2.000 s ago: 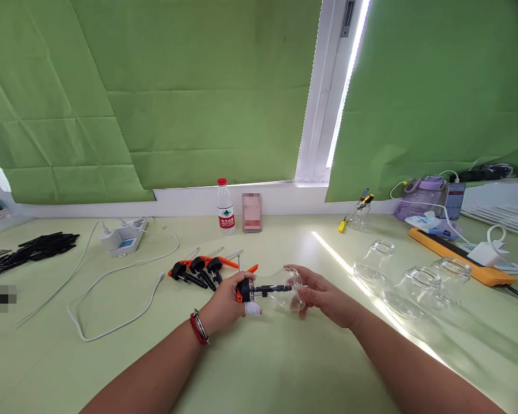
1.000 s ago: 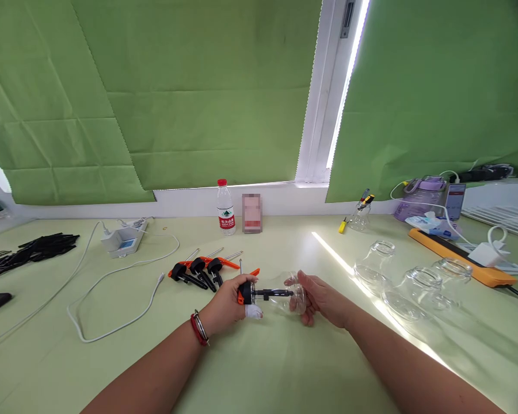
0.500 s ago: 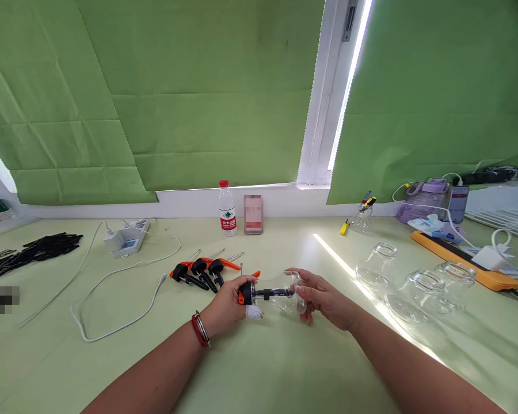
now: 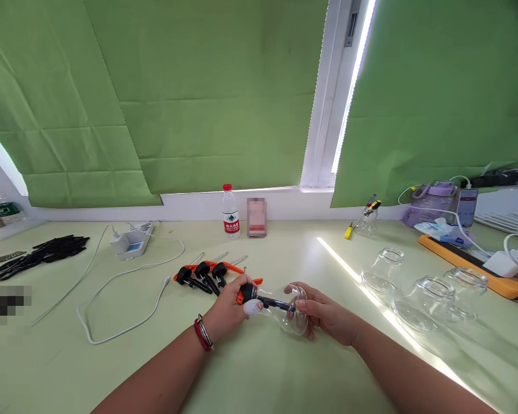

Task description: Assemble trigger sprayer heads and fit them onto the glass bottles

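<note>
My left hand [image 4: 231, 307] is closed round the black and orange pump head [image 4: 244, 294] fitted in the neck of a clear glass bottle [image 4: 290, 315]. The bottle lies sideways just above the green table. My right hand [image 4: 323, 313] is wrapped round its wide base. A white bandage covers one left fingertip. The pump's black stem shows through the glass.
Three more black and orange pump heads [image 4: 201, 273] lie just behind my left hand. Three empty glass bottles [image 4: 418, 290] stand at the right. A water bottle [image 4: 230, 213], white charger with cable [image 4: 132, 244], black strips [image 4: 38, 253] and an orange tray [image 4: 470, 261] line the back.
The bottle has tilted, its base lower and nearer me. Both hands kept their grip. The camera shifted slightly left and down.
</note>
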`<state>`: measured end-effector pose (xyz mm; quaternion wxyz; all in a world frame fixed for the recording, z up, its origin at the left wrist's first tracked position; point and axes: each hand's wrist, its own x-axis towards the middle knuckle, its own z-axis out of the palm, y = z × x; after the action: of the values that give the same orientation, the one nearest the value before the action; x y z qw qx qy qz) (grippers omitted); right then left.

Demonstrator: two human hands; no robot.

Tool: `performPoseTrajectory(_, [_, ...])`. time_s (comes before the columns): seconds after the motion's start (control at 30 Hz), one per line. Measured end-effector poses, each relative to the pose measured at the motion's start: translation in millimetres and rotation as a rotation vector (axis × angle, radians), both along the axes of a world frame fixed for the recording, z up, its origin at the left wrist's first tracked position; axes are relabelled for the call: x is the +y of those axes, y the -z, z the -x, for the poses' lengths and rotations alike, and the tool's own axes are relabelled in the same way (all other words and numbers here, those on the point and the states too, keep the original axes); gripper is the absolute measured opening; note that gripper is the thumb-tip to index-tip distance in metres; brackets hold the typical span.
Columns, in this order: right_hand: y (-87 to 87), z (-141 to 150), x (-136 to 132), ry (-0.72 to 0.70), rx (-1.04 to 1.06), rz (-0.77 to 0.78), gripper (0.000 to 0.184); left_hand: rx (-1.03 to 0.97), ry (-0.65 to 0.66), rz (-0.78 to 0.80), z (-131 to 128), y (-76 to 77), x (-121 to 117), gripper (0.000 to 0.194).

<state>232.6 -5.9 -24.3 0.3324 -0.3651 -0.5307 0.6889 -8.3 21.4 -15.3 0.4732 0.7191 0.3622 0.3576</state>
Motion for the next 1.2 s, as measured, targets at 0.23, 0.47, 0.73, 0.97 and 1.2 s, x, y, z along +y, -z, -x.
performPoseTrajectory(0.23, [6.9, -1, 1, -0.012, 0.018, 0.058, 0.048, 0.028, -0.020, -0.102, 1, 2.0, 0, 0.032])
performPoseTrajectory(0.47, [-0.6, -3, 0, 0.015, -0.369, -0.465, 0.074, 0.079, -0.022, -0.183, 3, -2.4, -3, 0.061])
performPoseTrajectory(0.73, [4.8, -13, 14, 0.249, -0.562, -0.687, 0.064, 0.119, -0.153, -0.386, 6, 9.9, 5, 0.073])
performPoseTrajectory(0.97, [33.9, -51, 55, 0.588, -0.526, -0.519, 0.057, 0.791, -0.708, -0.478, 44, 10.4, 46, 0.040])
performPoseTrajectory(1.2, [56.1, -83, 95, 0.731, -0.626, -0.535, 0.060, 0.867, -0.627, -0.426, 49, 13.1, 48, 0.043])
